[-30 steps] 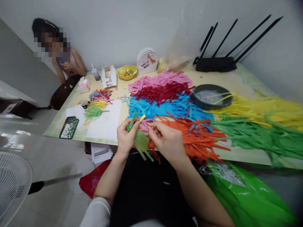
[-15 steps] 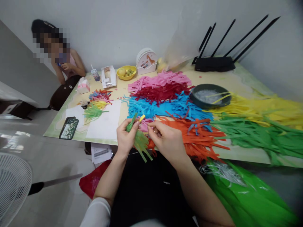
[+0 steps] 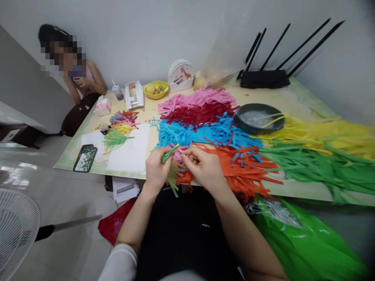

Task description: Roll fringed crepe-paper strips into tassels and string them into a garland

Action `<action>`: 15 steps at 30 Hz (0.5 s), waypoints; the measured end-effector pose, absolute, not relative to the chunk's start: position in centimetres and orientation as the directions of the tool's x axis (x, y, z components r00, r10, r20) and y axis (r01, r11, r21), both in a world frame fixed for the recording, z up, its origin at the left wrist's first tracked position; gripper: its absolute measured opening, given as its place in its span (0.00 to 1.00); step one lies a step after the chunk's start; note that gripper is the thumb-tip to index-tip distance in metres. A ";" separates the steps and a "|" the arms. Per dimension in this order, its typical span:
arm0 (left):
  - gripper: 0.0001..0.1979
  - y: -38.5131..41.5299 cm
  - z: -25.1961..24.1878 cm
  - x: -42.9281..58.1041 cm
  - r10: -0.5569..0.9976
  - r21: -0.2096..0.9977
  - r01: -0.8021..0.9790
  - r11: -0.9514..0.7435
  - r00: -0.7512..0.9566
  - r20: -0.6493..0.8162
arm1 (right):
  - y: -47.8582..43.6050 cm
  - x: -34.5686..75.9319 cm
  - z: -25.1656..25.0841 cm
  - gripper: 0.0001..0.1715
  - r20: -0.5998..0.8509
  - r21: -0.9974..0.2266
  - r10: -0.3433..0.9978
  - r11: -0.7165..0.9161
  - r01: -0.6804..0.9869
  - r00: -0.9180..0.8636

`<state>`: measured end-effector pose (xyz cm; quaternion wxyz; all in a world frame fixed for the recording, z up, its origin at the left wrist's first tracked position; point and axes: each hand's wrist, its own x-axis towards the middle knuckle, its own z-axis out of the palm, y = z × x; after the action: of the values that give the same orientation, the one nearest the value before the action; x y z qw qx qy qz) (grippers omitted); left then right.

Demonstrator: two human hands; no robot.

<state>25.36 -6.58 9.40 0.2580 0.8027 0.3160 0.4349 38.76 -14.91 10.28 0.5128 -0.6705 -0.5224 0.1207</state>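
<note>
My left hand (image 3: pixel 156 168) is closed around a green fringed paper tassel (image 3: pixel 170 154). The tassel's narrow end points up and right past the thumb, and some of its strips hang below the hand. Close on the right, my right hand (image 3: pixel 205 167) has thumb and fingers pinched together; whatever they hold is too small to make out. Both hands are over the front edge of the table, before a pile of orange strips (image 3: pixel 234 171) and a pile of blue strips (image 3: pixel 187 133). Pink paper shows between the hands.
Dark red strips (image 3: pixel 199 116), pink strips (image 3: pixel 202 98), green strips (image 3: pixel 316 168) and yellow strips (image 3: pixel 331 134) cover the table around a dark bowl (image 3: pixel 244 125). Finished-looking tassels (image 3: pixel 115 138), white paper (image 3: pixel 129 156) and a phone (image 3: pixel 85 158) lie left. A person (image 3: pixel 90 78) sits beyond.
My left hand has turned the tassel, so its end now slants right and less fringe shows below. The right hand stays pinched close by, shifted slightly left.
</note>
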 end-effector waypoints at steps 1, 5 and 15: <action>0.05 -6.5 9.4 25.4 0.750 0.707 0.287 -0.646 0.412 0.518 | -14.9 38.8 10.2 0.10 0.362 -0.823 0.833 0.075 0.563 0.418; 0.06 -6.3 9.6 25.5 0.785 0.764 0.269 -0.586 0.423 0.453 | -14.8 38.8 10.3 0.11 0.341 -0.849 0.835 0.076 0.523 0.432; 0.06 -6.3 9.6 25.3 0.733 0.716 0.245 -0.654 0.439 0.519 | -14.5 38.7 10.3 0.09 0.390 -0.768 0.814 0.030 0.640 0.429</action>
<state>25.33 -6.32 9.58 0.2823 0.7999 0.3056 0.4325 38.74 -14.49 10.34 0.4876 -0.6906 -0.5266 0.0893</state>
